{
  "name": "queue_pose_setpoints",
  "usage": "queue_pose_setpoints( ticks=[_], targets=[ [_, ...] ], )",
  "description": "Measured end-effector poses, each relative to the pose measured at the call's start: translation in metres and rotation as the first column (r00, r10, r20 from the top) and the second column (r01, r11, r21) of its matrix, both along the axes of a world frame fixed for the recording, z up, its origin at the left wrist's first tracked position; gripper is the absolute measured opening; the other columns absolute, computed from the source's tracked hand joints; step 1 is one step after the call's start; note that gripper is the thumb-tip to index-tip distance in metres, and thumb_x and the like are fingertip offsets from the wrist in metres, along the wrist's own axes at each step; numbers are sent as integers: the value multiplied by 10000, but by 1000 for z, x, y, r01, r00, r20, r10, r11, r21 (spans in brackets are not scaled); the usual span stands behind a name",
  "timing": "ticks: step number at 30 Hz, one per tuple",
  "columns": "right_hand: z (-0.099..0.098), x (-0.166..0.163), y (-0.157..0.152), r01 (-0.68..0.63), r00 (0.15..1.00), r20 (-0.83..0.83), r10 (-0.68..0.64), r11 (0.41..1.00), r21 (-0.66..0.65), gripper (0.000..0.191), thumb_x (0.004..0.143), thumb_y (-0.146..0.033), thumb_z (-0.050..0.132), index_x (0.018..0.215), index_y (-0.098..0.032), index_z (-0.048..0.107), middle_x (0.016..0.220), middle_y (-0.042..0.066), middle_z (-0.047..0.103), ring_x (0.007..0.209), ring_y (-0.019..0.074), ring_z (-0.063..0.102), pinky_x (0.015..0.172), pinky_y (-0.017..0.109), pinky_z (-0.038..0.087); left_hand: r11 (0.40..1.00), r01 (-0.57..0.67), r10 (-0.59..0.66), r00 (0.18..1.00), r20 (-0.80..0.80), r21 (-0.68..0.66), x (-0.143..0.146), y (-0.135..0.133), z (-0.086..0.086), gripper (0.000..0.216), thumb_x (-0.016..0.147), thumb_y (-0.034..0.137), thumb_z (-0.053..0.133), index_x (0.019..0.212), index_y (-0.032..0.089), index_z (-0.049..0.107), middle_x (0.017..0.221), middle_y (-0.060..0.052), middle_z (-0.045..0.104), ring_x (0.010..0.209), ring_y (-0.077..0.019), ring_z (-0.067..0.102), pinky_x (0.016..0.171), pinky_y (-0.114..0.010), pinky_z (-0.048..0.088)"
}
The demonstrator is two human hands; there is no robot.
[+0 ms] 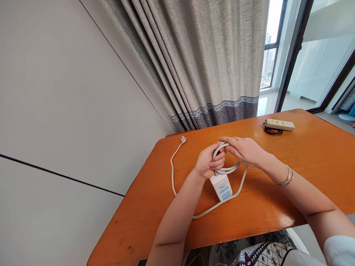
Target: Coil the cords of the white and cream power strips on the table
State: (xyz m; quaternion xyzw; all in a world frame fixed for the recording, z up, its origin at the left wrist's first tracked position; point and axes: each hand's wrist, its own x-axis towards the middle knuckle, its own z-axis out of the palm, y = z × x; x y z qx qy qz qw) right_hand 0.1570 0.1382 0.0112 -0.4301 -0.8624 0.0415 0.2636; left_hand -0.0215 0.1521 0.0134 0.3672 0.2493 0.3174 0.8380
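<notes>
White fabric forms your right sleeve [340, 251] at the lower right corner, and patterned cloth [263, 255] covers your lap below the near table edge. Orange-brown wood forms the table [144, 207]. The white cord [235, 195] runs in a bend across its near part, passing in front of the white power strip [222, 188], which has blue parts on its face. This strip is directly below your left hand [212, 160]; whether it bears fully on the wood cannot be told. Your left fingers are closed around the coiled section of the cord. Your right hand [245, 151], with bracelets [288, 175] at the wrist, pinches the top of the coil between flattened fingers and thumb. The plug [183, 140] lies toward the far left edge, pins outward. At far right, locate a cream power strip [280, 124] with a black cord [273, 131]. Beyond are the grey curtain [216, 55] and a window [269, 62].
</notes>
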Motion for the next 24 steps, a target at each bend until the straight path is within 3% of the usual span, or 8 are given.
queue_pose_setpoints(
  ticks=[8, 14, 19, 24],
  targets=[
    [-4, 2, 4, -21, 999, -31, 24, 997, 72, 414, 1061, -338, 317, 1355, -171, 556, 1110, 117, 724, 968, 218, 688, 783, 315, 507, 996, 1, 2, 999, -36, 89, 2, -2, 1, 380, 1003, 338, 401, 669, 162, 444, 458, 84, 385, 256, -6, 167, 282, -111, 167],
    [-2, 3, 1, 34, 995, 85, -45, 992, 123, 494, 1057, -411, 324, 1501, -231, 447, 993, 85, 673, 684, 148, 612, 606, 252, 409, 990, -48, 60, 994, -90, 131, 5, -5, 3, 388, 993, 349, 434, 670, 146, 502, 455, 72, 400, 265, -13, 225, 288, -115, 191],
    [-3, 4, 1, -27, 999, 35, 23, 995, 95, 478, 1062, -374, 320, 1508, -247, 436, 947, 64, 661, 757, 155, 622, 664, 255, 441, 990, -30, 42, 996, -83, 141, 4, -5, 1, 508, 993, 359, 447, 529, 157, 407, 390, 83, 280, 262, -9, 183, 296, -116, 184],
    [-6, 4, 4, -37, 999, -23, 39, 994, 105, 472, 1056, -361, 320, 1487, -227, 457, 968, 81, 672, 789, 180, 637, 693, 291, 489, 991, -37, 47, 996, -76, 132, 5, -5, 0, 484, 989, 377, 460, 559, 154, 443, 395, 82, 305, 263, -16, 197, 298, -129, 177]
  ],
)
